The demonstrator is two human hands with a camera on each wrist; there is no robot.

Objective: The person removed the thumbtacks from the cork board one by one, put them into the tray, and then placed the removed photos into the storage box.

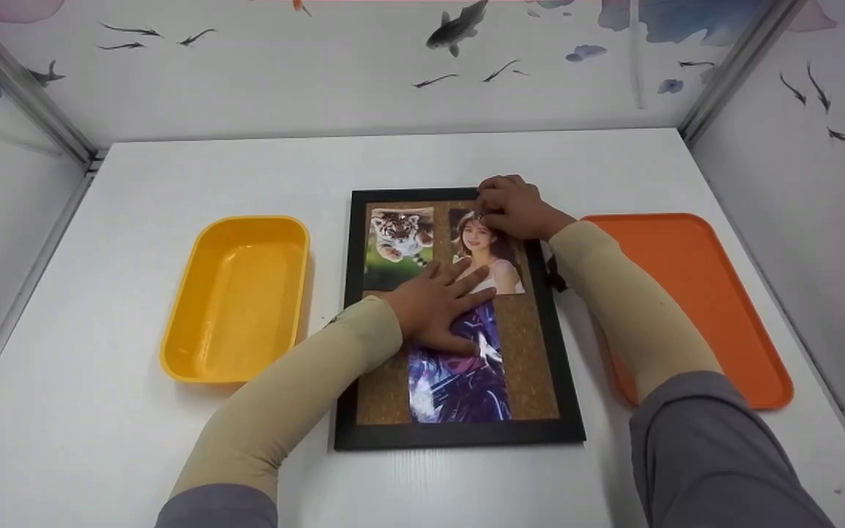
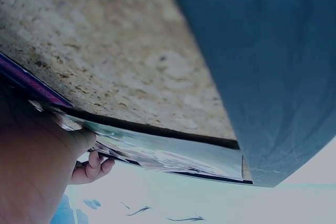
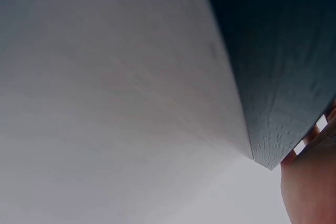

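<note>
A black-framed cork board [image 1: 532, 352] lies on the white table, carrying a tiger cub photo [image 1: 400, 242], a portrait photo of a person [image 1: 503, 275] and a purple-blue picture [image 1: 459, 389]. My left hand [image 1: 433, 304] rests with spread fingers across the pictures, touching the lower part of the portrait and the top of the purple one. At the board's top right, my right hand [image 1: 514, 207] bends its fingers over the portrait's upper corner; whether anything small sits between them is hidden. In the right wrist view, that hand [image 3: 310, 187] is beside the dark frame [image 3: 278, 87].
A yellow tray [image 1: 246, 293] stands left of the board. To the right lies an orange tray [image 1: 694, 293], partly under my right forearm. A small dark object [image 1: 556, 275] pokes out at the frame's right edge. White panels with painted fish [image 1: 459, 29] enclose the table.
</note>
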